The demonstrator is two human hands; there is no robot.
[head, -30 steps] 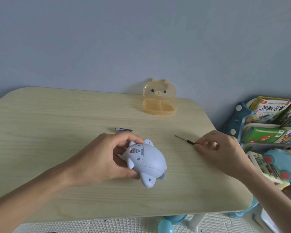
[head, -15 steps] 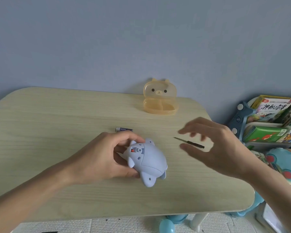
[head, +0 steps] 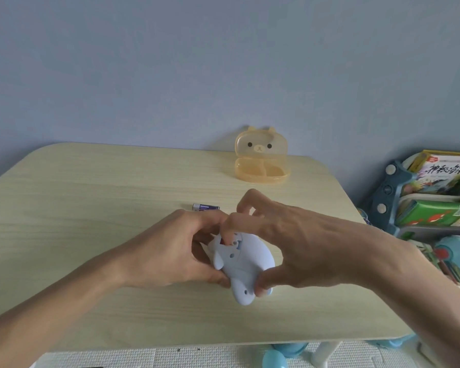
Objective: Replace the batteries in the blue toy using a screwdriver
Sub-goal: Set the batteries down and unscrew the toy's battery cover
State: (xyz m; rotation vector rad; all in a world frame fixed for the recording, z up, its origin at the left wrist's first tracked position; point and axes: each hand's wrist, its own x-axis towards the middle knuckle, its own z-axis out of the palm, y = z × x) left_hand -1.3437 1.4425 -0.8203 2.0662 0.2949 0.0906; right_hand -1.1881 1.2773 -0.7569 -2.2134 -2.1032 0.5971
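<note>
The blue toy (head: 246, 264), a pale blue animal shape, lies belly-up on the wooden table (head: 91, 208). My left hand (head: 175, 251) grips its left side. My right hand (head: 290, 240) covers its right side, thumb pressed at the lower edge, fingertips at the open battery compartment near the top. A purple battery (head: 205, 207) lies on the table just behind my left hand. The screwdriver is hidden behind my right hand.
An orange bear-shaped box (head: 261, 160) stands open at the table's far edge. A shelf of picture books (head: 436, 197) and toys sits to the right of the table. A foam floor mat (head: 170, 357) lies below the near edge.
My right hand let go of the screwdriver, left it on the table, and moved left onto the toy. My left hand kept its hold.
</note>
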